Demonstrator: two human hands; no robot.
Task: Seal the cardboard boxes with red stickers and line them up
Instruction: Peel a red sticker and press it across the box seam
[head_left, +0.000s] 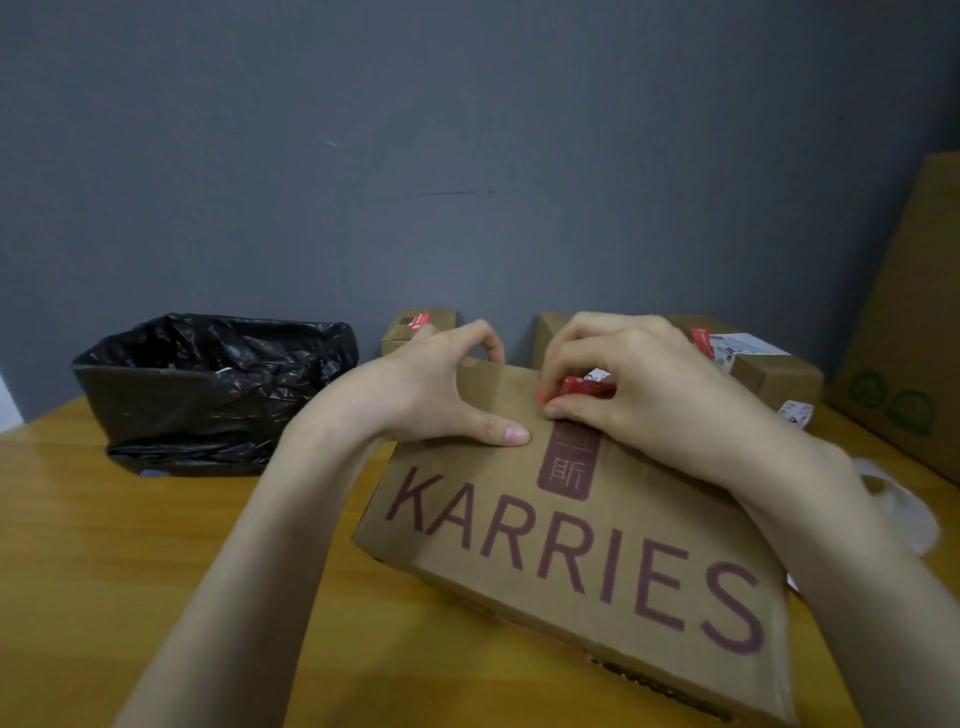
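At a wooden table, we are holding a closed cardboard box printed KARRIES, which is lying near and centre. Our left hand is gripping its far edge, thumb flat on the lid and fingers curled over the rim. Our right hand is pinching a red sticker between thumb and fingertips at that same far edge, just right of the left hand.

Far left, a bin lined with a black bag is standing open; we cannot tell what is inside. Along the grey wall, a small box is showing a red seal on top. A second box is sitting half hidden behind our right hand. A third box, far right, is carrying a red band and a white label. A tall carton is rising at the right edge.
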